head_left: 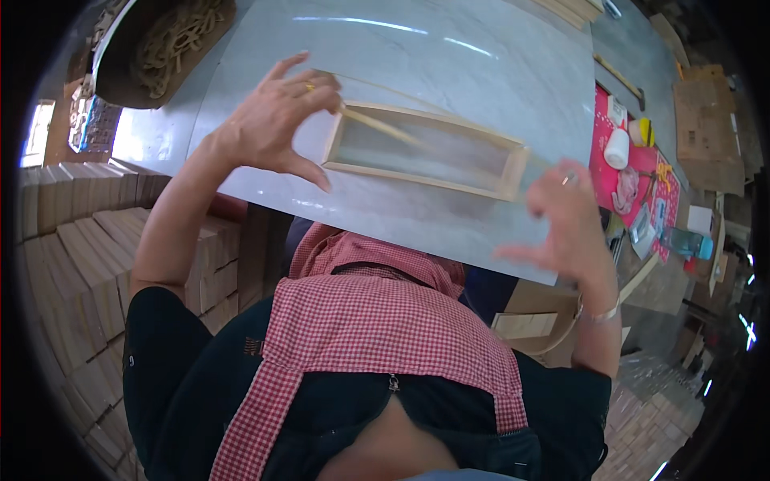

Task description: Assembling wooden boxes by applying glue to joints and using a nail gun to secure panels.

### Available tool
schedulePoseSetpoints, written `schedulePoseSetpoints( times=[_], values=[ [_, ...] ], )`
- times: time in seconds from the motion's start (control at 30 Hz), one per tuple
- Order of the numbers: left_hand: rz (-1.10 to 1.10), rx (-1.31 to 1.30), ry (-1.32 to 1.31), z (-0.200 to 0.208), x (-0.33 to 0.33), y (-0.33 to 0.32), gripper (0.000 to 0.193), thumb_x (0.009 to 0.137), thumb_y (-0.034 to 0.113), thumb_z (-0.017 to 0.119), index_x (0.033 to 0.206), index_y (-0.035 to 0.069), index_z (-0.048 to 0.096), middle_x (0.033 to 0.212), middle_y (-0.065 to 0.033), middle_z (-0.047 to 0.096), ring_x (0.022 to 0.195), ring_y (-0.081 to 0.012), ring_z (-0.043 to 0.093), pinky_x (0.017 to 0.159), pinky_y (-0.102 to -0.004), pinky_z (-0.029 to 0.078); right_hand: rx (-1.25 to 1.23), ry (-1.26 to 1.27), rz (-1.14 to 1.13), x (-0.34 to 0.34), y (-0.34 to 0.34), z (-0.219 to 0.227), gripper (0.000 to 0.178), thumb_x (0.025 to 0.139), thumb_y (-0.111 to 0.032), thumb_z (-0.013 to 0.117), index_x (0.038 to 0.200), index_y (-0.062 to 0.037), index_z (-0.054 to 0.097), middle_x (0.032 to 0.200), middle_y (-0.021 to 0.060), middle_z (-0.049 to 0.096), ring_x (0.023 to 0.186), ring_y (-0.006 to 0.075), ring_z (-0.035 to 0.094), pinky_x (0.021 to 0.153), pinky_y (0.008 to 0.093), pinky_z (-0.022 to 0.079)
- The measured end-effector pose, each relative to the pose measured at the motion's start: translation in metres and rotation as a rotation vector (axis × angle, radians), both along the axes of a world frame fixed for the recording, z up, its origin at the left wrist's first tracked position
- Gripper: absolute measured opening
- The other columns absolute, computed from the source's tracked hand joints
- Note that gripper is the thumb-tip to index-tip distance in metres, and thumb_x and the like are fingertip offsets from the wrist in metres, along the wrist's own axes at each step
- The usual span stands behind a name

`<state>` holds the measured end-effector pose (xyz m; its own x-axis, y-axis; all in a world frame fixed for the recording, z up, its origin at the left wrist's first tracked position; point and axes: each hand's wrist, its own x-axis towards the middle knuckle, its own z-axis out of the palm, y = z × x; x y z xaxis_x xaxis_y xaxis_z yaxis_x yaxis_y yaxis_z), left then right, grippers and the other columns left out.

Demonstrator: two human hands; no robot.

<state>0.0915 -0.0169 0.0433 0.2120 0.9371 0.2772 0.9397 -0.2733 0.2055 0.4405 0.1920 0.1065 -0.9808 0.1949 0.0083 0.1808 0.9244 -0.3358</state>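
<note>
On the table lies a shallow rectangular wooden frame [425, 179], long and narrow, its open middle showing the tabletop. A tan elastic band [385, 128] is stretched over and behind it, partly smeared by motion. My left hand [277, 120] hooks the band with curled fingers at the frame's left end, thumb spread away from them. Beyond the right end, my right hand [565, 216] is blurred. The band's thin strand runs to its bent fingers, and its thumb points left.
A bin [120, 88] full of tan bands stands far left. Stacked wood pieces [88, 264] fill the left side. At right, a red mat [601, 120] carries a white bottle [617, 149] and a yellow-topped container [641, 131]. A hammer [622, 78] lies behind them.
</note>
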Motion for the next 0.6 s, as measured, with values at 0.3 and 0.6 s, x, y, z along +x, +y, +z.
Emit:
schedulePoseSetpoints(
  times=[0.3, 0.6],
  values=[
    [0.216, -0.280, -0.029, -0.048, -0.035, -0.015, 0.101, 0.040, 0.078, 0.084, 0.111, 0.012, 0.052, 0.123, -0.0073, 0.067, 0.124, -0.0287, 0.060, 0.124, -0.0587, 0.019, -0.168, -0.148, -0.312, 0.036, 0.071, -0.085, 0.071, 0.049, -0.038, 0.096, 0.086, -0.0136, 0.041, 0.091, 0.0002, 0.054, 0.097, 0.0226, 0.055, 0.114, 0.0484, 0.032],
    [0.282, -0.227, -0.246, -0.078, -0.005, -0.027, 0.066, 0.059, 0.043, 0.091, 0.102, 0.011, 0.053, 0.121, -0.0074, 0.068, 0.122, -0.0289, 0.062, 0.123, -0.0566, 0.027, -0.140, 0.063, -0.276, 0.035, 0.038, -0.123, 0.053, 0.065, -0.027, 0.092, 0.078, -0.0133, 0.042, 0.082, 0.0012, 0.057, 0.099, 0.0244, 0.061, 0.113, 0.0503, 0.034]
  ],
)
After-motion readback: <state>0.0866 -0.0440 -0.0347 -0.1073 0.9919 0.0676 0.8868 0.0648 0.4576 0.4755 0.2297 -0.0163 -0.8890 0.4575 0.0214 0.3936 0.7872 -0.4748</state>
